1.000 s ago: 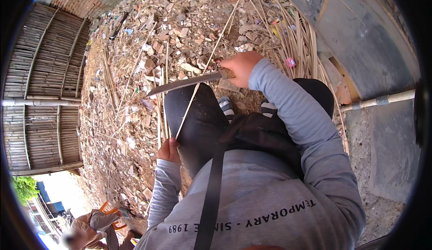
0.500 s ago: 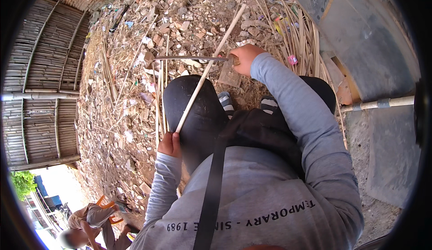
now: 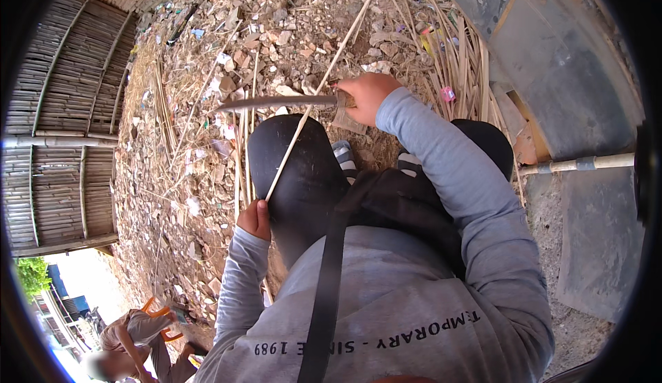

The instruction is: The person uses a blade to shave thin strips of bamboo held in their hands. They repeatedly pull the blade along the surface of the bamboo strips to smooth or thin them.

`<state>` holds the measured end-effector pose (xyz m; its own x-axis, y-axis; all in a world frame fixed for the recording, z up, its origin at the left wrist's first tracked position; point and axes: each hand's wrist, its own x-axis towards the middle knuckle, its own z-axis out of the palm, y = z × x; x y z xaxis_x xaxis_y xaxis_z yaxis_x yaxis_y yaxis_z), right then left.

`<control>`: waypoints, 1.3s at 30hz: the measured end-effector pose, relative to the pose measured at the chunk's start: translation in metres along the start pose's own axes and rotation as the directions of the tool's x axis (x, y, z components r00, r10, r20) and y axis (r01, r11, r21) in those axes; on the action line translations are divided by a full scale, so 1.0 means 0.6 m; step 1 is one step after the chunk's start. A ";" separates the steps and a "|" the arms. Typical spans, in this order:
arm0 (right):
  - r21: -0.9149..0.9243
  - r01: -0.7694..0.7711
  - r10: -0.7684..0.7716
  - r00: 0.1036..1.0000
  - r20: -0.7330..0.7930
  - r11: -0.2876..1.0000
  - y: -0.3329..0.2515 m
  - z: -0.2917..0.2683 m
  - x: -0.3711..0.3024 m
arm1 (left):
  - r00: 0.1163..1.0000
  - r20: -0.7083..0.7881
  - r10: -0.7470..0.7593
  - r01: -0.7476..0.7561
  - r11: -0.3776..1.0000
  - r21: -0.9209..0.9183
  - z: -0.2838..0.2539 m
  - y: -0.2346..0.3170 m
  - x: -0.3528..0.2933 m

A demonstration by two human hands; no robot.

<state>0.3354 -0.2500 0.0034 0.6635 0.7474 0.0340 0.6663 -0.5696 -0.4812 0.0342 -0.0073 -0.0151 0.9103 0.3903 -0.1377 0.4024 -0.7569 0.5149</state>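
1. Head view: gripping near end of a long pale strip (image 3: 289,145) with left hand (image 3: 254,219), fingers closed round it, just left of the left knee (image 3: 314,152) and nearer the body.
2. Lying slantwise across left knee, then running out beyond it over the rubble (image 3: 289,38).
3. Gripping a long dark blade (image 3: 269,102) by its handle with right hand (image 3: 369,98), fist closed, beyond left knee and to its right. Pointing leftward past the knee's far edge, crossing the strip. Cannot tell about contact between cutting edge and strip.
4. Probably rested on left knee for steadiness, with near end pinned by left hand against twisting. Blade likely kept beyond left knee to spare the leg.
5. Lying well beyond left knee and to its right: loose strips (image 3: 469,66). Just left of it: a few more slim strips (image 3: 241,155). To its right, on feet: striped sandals (image 3: 345,157).
6. Compared with half a second ago: showing a narrower side of the strip, seemingly rolled in left hand. Showing more of the blade's flat, then nearly edge-on. Unchanged: strip's rest over left knee.
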 end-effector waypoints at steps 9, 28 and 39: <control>0.038 -0.091 0.092 0.996 -0.023 0.995 0.029 0.006 0.008 | 0.999 0.002 0.044 -0.044 0.998 -0.045 -0.008 0.008 0.006; 0.096 -0.214 0.220 0.974 -0.055 0.972 0.027 -0.011 -0.001 | 0.996 0.060 0.073 -0.068 0.994 -0.091 -0.010 0.000 0.012; 0.090 -0.103 0.109 0.992 -0.063 0.991 0.027 0.004 0.001 | 0.995 0.102 -0.005 0.017 0.994 -0.112 -0.024 0.001 0.005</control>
<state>0.3458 -0.2578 -0.0063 0.7523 0.6579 0.0361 0.5608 -0.6106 -0.5591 0.0358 0.0010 -0.0029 0.9133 0.3389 -0.2257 0.4042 -0.6870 0.6039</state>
